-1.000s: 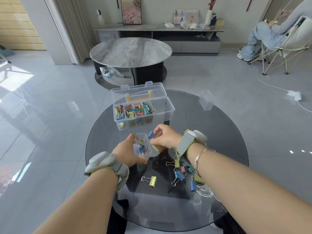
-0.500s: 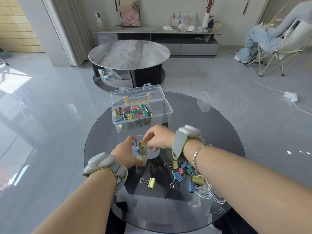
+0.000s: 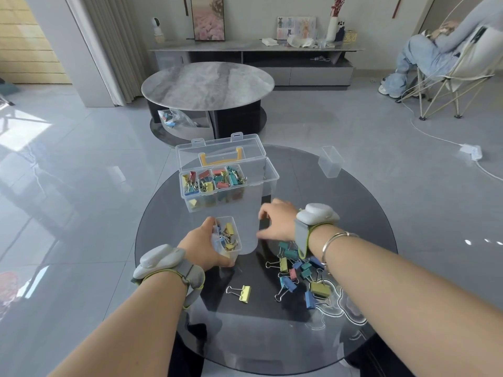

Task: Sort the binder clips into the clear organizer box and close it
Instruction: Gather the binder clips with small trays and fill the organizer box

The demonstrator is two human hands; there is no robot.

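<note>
The clear organizer box [image 3: 268, 176] stands open on the dark round glass table [image 3: 362, 213], its lid with a yellow handle tilted back. Three of its inner bins hold coloured binder clips [image 3: 215, 179]; the right end is bare. My left hand [image 3: 202, 247] grips a small clear bin [image 3: 228, 238] holding several clips, just in front of the box. My right hand [image 3: 277, 220] hovers to the right of that bin with fingers loosely spread, holding nothing. A pile of loose clips [image 3: 299, 273] lies under my right wrist. One yellow clip [image 3: 242, 293] lies apart.
Another empty clear bin [image 3: 330, 161] sits at the table's far right edge. Beyond stand a grey marble coffee table [image 3: 208, 84] and a low cabinet. A person sits in a folding chair [image 3: 446, 74] at the far right, with a white cable on the floor.
My right hand has let go of a clip into the small bin and drawn away to the right. My left hand still holds the bin, which is now fuller.
</note>
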